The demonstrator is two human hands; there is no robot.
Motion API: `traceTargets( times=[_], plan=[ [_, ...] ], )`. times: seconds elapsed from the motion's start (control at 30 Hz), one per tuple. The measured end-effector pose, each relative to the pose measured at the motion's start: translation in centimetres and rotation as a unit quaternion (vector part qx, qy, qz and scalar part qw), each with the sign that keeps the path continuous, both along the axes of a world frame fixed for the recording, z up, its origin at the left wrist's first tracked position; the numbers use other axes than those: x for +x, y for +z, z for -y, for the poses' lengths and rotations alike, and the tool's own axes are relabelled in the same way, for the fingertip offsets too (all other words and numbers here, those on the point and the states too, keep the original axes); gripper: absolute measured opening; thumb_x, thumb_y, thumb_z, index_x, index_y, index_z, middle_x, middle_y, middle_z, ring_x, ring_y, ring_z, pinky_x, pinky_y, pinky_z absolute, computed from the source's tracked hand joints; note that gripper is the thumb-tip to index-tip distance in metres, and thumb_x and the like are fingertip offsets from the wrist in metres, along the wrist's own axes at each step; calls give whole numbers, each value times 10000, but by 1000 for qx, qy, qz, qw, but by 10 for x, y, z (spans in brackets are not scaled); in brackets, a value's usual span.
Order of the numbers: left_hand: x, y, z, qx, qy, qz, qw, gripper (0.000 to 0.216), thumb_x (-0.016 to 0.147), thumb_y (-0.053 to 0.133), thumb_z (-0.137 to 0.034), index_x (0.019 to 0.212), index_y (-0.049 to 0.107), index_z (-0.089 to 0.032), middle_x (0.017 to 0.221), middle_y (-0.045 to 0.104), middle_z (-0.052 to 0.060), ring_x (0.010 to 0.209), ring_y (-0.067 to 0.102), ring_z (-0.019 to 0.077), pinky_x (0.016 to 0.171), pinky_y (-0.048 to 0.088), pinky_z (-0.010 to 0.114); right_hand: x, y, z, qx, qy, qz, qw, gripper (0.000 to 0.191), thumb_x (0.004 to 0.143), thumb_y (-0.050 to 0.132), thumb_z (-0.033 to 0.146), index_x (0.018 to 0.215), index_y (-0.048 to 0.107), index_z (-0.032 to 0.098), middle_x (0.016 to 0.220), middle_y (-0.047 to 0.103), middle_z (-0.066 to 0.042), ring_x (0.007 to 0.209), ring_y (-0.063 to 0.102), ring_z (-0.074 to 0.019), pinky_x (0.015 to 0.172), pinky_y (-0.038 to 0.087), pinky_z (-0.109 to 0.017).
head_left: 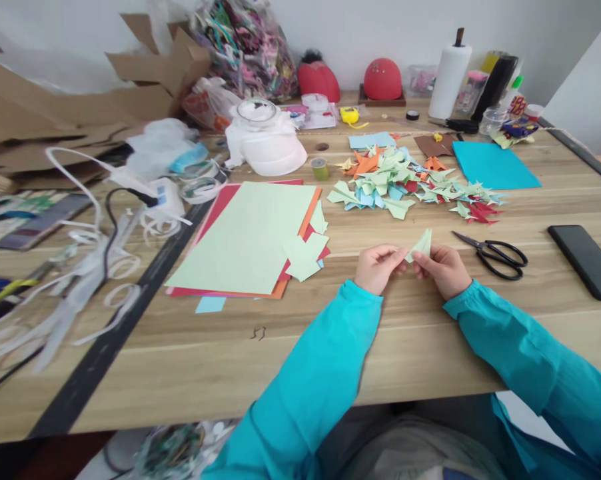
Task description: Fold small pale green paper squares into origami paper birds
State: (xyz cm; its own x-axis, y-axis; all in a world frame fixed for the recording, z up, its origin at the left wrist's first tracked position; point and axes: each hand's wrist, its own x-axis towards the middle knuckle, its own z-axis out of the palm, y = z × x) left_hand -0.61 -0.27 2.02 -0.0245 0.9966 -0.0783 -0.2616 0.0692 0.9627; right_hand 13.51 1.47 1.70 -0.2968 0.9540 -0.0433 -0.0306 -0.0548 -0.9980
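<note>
Between my two hands, just above the table's front part, is a small folded piece of pale green paper (421, 245). My left hand (379, 267) pinches its left end between thumb and fingers. Its right side is gripped by my right hand (443, 268), the thumb lying across the fold. Beyond them lies a heap of folded paper pieces (388, 175) in green, orange, blue and red. Black-handled scissors (498, 255) rest to the right of my right hand. Left of my hands, a stack of coloured paper sheets (245, 233) has a pale green sheet on top.
A black phone (584, 261) lies at the right. Behind the heap is a bright blue sheet (496, 165). White straps and cables (88, 267) clutter the left side, near an open cardboard box (80, 100). A yellow tape measure (350, 116) and red pincushion (383, 79) are at the back.
</note>
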Motion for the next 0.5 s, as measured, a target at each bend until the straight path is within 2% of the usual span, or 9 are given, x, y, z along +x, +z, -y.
traceTargets(
  times=[0.17, 0.4, 0.5],
  plan=[
    [-1, -3, -1, 8, -49, -10, 999, 284, 548, 722, -377, 626, 615, -125, 514, 594, 2, 452, 521, 95, 493, 434, 245, 1, 2, 0, 16, 11, 31, 999, 379, 609, 668, 509, 598, 564, 144, 503, 554, 7, 427, 488, -91, 422, 395, -223],
    [-5, 0, -1, 75, -88, 12, 993, 222, 593, 707, -332, 597, 628, -125, 592, 601, 16, 540, 552, 107, 553, 451, 252, 1, 0, 2, -28, 54, -51, 997, 316, 663, 662, 444, 600, 582, 145, 526, 562, 6, 452, 491, -83, 422, 380, -206],
    [-4, -2, -2, 35, -88, 42, 995, 226, 614, 691, -346, 598, 637, -128, 578, 608, 22, 535, 557, 113, 551, 453, 256, 1, 0, 1, -43, 45, -67, 996, 307, 667, 666, 426, 596, 581, 140, 519, 560, 9, 435, 483, -74, 415, 370, -201]
  ],
)
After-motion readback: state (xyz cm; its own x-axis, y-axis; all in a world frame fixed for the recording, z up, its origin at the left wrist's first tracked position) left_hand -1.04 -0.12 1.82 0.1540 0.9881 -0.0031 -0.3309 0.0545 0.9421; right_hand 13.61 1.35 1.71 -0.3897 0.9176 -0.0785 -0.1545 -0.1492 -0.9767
